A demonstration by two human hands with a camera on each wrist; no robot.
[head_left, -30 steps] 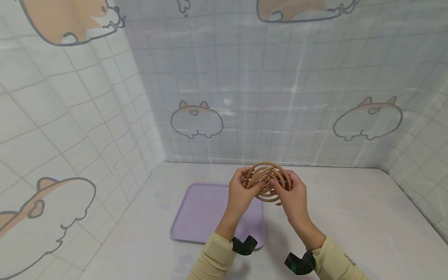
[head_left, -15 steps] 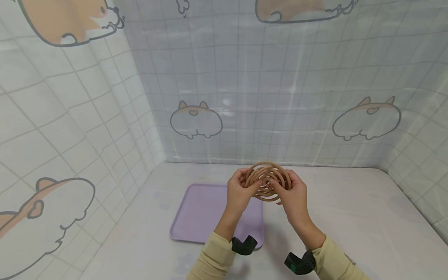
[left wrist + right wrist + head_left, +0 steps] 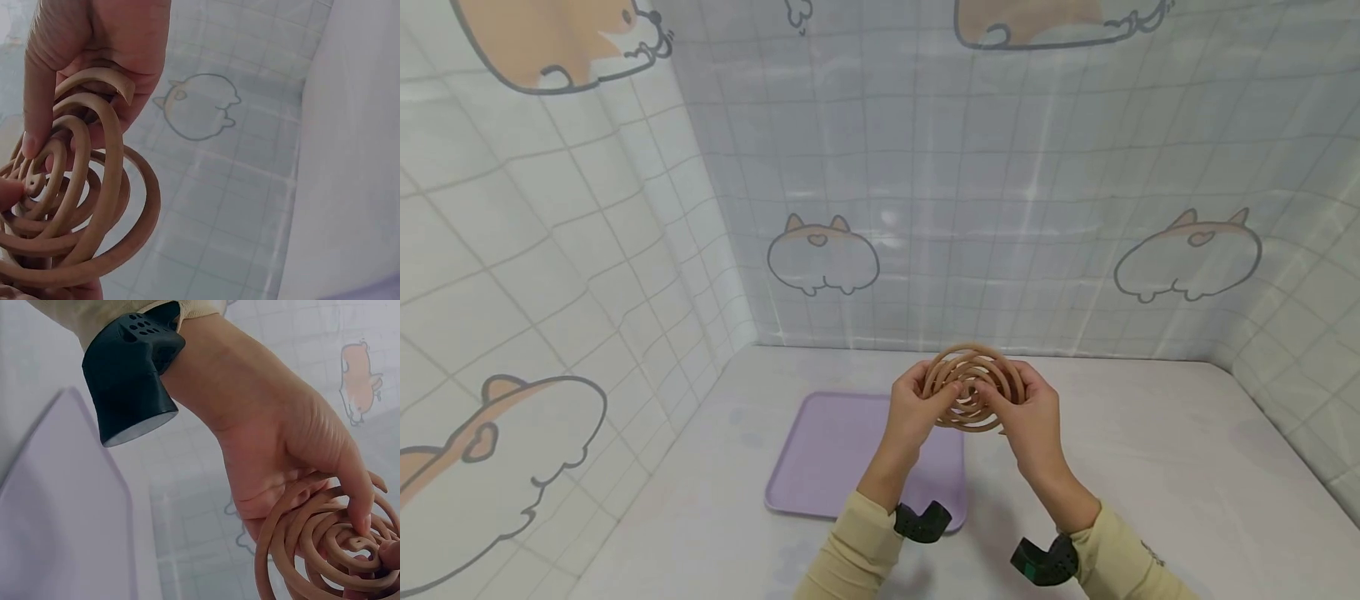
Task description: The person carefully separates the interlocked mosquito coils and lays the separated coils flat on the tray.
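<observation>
In the head view, a brown, wood-like spiral coil is held up in front of the body, above the table. My left hand grips its left side and my right hand its right side. Both thumbs press close to the centre of the spiral, with the other fingers behind it. Up close in the left wrist view, the coil has several nested, overlapping loops and a pointed free end near the palm. Whether it is one piece or two interlaced ones, I cannot tell. The fingers behind are partly hidden.
A purple tray lies flat on the white table, below and left of the hands. Patterned curtain-like walls with dog drawings stand behind and at both sides. Black camera mounts sit on the wrists.
The loops look more evenly nested than a second ago, and less of the loose end shows at lower right. Both hands keep their hold and have barely moved.
</observation>
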